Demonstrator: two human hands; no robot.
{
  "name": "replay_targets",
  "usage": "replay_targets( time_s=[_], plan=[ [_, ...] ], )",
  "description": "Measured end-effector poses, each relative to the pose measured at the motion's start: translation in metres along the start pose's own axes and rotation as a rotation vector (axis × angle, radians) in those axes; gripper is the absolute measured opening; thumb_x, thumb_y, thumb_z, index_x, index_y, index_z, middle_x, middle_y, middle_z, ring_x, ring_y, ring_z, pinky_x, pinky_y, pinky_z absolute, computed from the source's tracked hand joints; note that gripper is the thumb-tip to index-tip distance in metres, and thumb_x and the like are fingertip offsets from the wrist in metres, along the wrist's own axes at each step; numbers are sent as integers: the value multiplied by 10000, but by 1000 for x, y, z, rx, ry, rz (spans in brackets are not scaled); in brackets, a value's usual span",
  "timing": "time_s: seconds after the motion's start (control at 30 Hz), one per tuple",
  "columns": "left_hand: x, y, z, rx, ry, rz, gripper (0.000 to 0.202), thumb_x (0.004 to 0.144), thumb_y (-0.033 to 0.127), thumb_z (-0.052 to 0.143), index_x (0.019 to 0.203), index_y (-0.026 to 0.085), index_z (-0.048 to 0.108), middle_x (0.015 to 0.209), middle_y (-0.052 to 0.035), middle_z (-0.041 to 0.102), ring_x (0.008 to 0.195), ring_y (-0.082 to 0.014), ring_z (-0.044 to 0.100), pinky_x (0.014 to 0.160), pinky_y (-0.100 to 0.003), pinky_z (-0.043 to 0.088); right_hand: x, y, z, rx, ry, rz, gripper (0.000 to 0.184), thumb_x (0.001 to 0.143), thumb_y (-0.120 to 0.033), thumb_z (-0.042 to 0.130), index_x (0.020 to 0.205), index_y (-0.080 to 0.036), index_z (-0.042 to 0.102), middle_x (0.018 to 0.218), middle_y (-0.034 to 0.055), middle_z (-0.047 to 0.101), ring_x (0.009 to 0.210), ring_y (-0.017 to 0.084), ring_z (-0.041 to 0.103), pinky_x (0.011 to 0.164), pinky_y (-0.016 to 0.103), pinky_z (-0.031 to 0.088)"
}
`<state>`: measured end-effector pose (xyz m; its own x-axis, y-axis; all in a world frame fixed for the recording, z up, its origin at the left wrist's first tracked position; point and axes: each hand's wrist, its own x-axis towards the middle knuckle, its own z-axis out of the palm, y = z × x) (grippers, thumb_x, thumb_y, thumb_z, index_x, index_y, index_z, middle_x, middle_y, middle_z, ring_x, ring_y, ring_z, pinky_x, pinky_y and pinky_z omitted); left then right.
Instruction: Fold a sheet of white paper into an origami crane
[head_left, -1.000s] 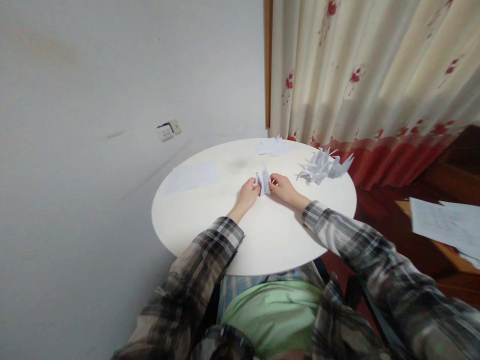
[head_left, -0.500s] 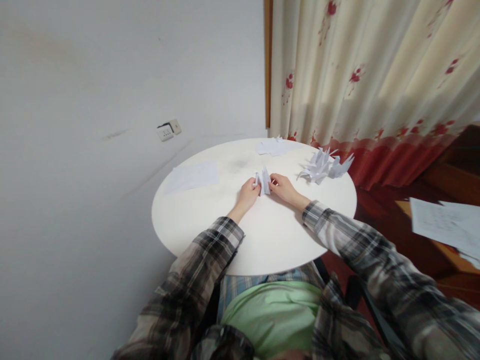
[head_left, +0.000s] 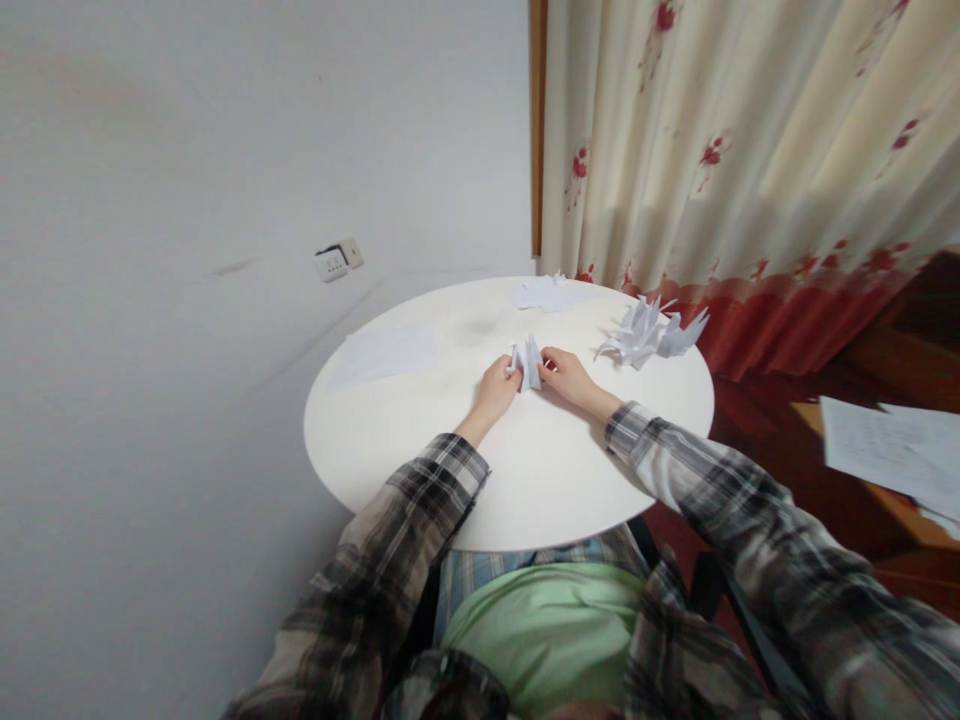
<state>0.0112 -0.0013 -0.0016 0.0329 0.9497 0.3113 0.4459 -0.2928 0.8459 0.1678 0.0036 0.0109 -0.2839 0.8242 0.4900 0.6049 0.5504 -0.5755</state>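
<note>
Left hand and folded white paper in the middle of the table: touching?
Touching. The head view shows the left hand pinching the near-left side of the folded white paper.

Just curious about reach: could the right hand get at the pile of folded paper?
Probably yes: nothing visible stands between the right hand and the pile, though that hand holds another folded piece.

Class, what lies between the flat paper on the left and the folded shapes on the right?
The head view shows a piece of folded paper there, held by the left hand and the right hand.
</note>
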Motion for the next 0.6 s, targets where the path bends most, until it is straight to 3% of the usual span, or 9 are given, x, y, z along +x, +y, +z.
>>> replay_targets(
  time_s=[0.6],
  plan=[
    [-2,1,-1,-30,9,1,24,764,195,515,756,192,537,647,20,571,623,-116,535,610,-247,433,0,1,1,4,-2,0,137,799,-247,474,711,-168,544,714,12,569,651,125,470,651,242,353]
  ],
)
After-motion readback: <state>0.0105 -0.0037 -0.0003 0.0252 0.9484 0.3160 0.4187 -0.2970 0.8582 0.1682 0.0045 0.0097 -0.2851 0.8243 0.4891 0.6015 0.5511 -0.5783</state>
